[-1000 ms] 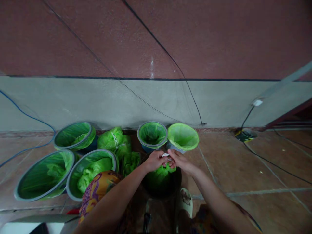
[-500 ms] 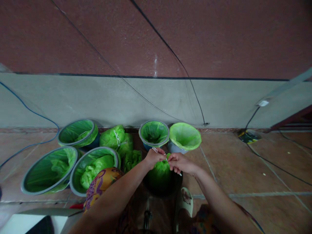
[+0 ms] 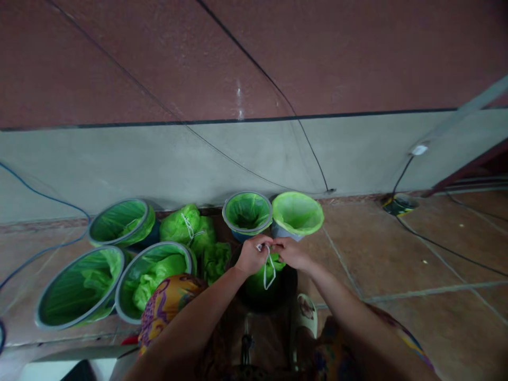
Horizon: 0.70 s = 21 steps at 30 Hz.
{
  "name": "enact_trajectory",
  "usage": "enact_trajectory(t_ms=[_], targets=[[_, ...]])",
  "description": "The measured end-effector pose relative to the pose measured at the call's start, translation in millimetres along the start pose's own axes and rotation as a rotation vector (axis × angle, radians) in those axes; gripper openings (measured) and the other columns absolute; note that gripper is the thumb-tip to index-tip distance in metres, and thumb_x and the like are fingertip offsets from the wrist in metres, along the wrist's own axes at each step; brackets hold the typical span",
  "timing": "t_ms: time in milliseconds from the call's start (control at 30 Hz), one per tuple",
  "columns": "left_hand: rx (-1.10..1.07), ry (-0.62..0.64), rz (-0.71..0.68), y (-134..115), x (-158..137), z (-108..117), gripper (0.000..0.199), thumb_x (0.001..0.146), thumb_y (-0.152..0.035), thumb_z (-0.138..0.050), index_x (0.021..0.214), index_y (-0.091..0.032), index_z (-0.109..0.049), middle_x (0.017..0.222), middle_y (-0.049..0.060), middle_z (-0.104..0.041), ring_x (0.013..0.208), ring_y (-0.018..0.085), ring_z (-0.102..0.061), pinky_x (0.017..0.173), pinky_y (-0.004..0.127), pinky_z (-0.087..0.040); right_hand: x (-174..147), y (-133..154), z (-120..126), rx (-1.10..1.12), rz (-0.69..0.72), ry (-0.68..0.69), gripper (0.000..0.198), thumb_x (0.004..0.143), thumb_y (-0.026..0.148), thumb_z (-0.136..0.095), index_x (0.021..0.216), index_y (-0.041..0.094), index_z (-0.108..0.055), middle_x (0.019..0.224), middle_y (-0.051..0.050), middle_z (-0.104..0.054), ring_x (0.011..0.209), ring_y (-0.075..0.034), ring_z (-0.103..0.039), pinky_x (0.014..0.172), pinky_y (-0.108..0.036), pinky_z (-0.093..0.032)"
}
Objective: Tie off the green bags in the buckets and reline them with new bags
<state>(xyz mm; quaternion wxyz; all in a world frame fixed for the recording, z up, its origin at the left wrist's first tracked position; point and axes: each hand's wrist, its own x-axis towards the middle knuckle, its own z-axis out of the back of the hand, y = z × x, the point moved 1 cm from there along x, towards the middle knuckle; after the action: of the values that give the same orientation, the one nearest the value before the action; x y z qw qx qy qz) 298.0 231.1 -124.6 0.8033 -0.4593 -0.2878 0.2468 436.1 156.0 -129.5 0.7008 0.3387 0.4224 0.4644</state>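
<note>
Between my knees stands a dark bucket (image 3: pixel 291 288) with a green plastic bag (image 3: pixel 257 280) gathered at its top inside. Just above it, my left hand (image 3: pixel 254 255) is closed in a pinch on a thin white string (image 3: pixel 273 276). My right hand (image 3: pixel 291 252) meets it, fingertips closed at the same spot and touching the left fingers. A loop of the string hangs down in front of the bag. The fingertips partly hide the string and the bag's neck.
Green-lined buckets stand left (image 3: pixel 75 324) and by the wall, blue (image 3: pixel 248 233) and pale (image 3: pixel 283 231). Tied green bags (image 3: pixel 180 225) lie between them. A slippered foot (image 3: pixel 306 315) is right of the dark bucket. Cables (image 3: pixel 436 251) cross the tiles.
My hands have come closer together, and the string, earlier sticking out at both sides, now hangs in a loop below them. The camera view has tilted slightly.
</note>
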Motion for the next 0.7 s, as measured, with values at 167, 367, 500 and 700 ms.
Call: enact_trajectory(t_ms=[167,367,500,700], targets=[[-0.190,-0.061,0.102,5.3,-1.2,-5.4,0.034,0.072,-0.008,-0.053,0.102,-0.017,-0.064,0.074,-0.002,-0.063,0.061,0.009,-0.057,0.062,0.020,-0.047,-5.0,10.4,0.2,0.257,-0.141,0.058,0.020,0.079,0.032,-0.058,0.083,0.016,-0.068,0.055,0.003,-0.053,0.045,-0.007,-0.045,0.040,-0.017,-0.030],[-0.172,0.013,0.226,10.7,0.2,-3.8,0.028,0.072,-0.013,-0.059,0.099,-0.016,-0.064,0.065,-0.004,-0.060,0.055,0.009,-0.054,0.056,0.019,-0.045,-3.8,7.6,3.1,0.192,-0.185,-0.003,0.016,0.077,0.030,-0.063,0.074,0.015,-0.069,0.052,0.002,-0.055,0.046,-0.008,-0.046,0.046,-0.019,-0.036],[0.082,0.129,0.259,12.0,3.2,4.5,0.017,0.072,-0.012,-0.059,0.086,-0.017,-0.067,0.069,0.000,-0.066,0.064,0.012,-0.060,0.065,0.022,-0.048,-3.3,5.1,6.3,-0.263,-0.088,-0.111,0.015,0.077,0.016,-0.056,0.074,0.017,-0.071,0.069,-0.006,-0.068,0.066,-0.015,-0.061,0.060,-0.024,-0.043],[0.492,0.264,0.258,23.4,-3.3,7.2,0.023,0.076,-0.007,-0.049,0.083,-0.017,-0.069,0.085,0.007,-0.072,0.081,0.019,-0.065,0.081,0.029,-0.048,-4.1,-6.8,11.1,-0.607,-0.233,-0.183,0.014,0.073,0.009,-0.060,0.081,0.013,-0.071,0.090,-0.016,-0.071,0.089,-0.028,-0.065,0.077,-0.035,-0.048]])
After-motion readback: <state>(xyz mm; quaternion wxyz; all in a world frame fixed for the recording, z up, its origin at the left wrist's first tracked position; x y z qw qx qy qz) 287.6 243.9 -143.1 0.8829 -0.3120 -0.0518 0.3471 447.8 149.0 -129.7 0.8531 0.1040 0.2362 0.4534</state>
